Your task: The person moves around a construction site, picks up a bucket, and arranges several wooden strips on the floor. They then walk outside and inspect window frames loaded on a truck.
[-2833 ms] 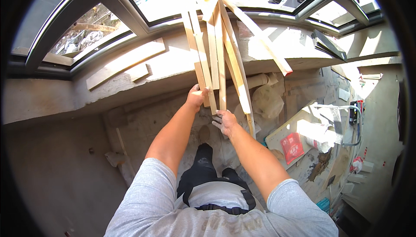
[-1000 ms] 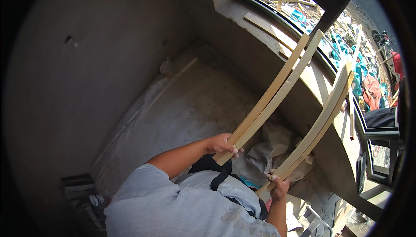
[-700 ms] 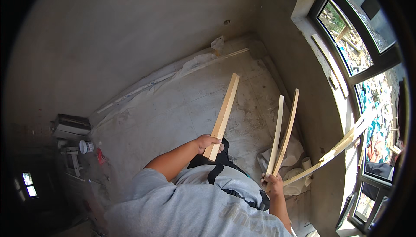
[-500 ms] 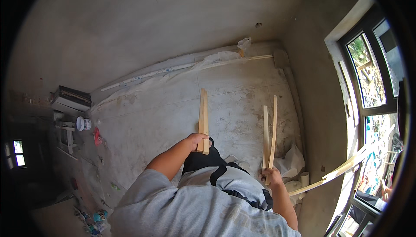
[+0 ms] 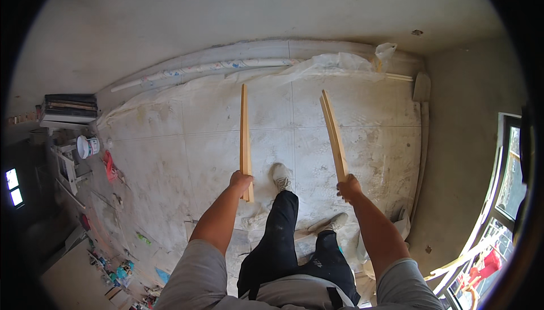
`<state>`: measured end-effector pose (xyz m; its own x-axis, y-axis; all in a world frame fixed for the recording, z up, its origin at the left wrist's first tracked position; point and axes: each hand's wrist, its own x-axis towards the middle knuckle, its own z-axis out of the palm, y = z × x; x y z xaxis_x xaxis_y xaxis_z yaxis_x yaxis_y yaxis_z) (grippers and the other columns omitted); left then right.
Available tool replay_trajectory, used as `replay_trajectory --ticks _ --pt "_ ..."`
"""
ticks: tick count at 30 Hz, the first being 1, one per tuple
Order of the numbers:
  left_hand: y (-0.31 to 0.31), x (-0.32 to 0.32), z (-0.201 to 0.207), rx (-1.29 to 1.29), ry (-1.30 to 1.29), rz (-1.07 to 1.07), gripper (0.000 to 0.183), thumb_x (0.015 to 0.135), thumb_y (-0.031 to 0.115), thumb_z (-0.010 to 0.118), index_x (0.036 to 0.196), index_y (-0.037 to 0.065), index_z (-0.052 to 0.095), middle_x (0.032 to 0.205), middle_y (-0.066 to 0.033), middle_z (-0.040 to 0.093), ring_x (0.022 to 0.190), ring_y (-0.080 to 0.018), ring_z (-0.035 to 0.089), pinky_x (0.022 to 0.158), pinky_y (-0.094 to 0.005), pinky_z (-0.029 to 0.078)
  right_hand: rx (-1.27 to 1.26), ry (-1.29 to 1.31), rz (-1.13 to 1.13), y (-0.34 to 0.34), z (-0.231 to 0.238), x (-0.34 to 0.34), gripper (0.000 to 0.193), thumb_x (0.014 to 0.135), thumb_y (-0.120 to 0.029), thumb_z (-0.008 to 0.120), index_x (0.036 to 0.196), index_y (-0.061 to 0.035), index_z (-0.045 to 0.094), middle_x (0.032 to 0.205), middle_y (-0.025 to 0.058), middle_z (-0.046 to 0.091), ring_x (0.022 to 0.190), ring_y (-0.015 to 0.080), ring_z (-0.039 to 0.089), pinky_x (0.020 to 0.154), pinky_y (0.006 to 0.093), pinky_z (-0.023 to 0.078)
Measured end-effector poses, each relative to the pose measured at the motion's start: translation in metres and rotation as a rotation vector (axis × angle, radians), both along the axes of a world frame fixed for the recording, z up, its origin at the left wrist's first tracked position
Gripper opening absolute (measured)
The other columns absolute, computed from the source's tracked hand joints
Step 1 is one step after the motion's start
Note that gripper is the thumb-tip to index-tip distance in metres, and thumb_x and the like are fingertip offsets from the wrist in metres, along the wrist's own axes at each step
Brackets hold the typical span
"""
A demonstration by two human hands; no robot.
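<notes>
My left hand (image 5: 242,180) is closed around the near part of a pair of pale wooden strips (image 5: 245,134), which point away from me. Their short near end sticks out below the fist. To the right, my right hand (image 5: 349,187) grips the near end of another pair of wooden strips (image 5: 333,131), lying close together and leaning a little to the left at the far end. Both bundles are held apart from each other above the dusty floor (image 5: 238,109). My feet (image 5: 281,176) show between and below the hands.
Plastic sheeting and a wrapped pole (image 5: 209,67) run along the far wall. At left stand a white bucket (image 5: 88,147), a small white stool (image 5: 67,168) and a stack of dark panels (image 5: 69,108). More wooden strips (image 5: 459,266) lie at the window on the right.
My view has turned from the window side toward the room. The two strips in my right hand, spread before, are now together. One foot has stepped forward.
</notes>
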<state>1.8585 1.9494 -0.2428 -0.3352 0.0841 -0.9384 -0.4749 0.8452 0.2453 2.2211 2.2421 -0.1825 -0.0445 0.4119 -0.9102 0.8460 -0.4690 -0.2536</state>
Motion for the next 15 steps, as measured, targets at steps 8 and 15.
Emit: replay_trajectory --ticks 8,15 --pt "0.008 -0.037 -0.037 0.152 0.129 0.01 0.026 0.091 0.008 0.071 0.112 -0.006 0.064 0.096 -0.0151 0.072 0.074 -0.0275 0.076 0.065 -0.04 0.061 0.194 -0.128 0.235 0.066 -0.078 -0.105 0.03 0.088 -0.014 0.062 0.114 0.0011 0.056 0.067 0.0142 0.066 0.049 0.0241 0.063 0.042 0.0397 0.05" --pt "0.068 -0.133 -0.045 0.071 0.162 -0.078 0.029 0.09 0.011 0.07 0.112 -0.006 0.064 0.093 -0.0146 0.071 0.073 -0.0276 0.076 0.065 -0.0407 0.06 0.298 -0.049 0.028 0.179 -0.115 -0.211 0.009 0.093 -0.006 0.059 0.095 0.0025 0.06 0.071 0.0098 0.061 0.055 0.0216 0.064 0.043 0.0351 0.044"
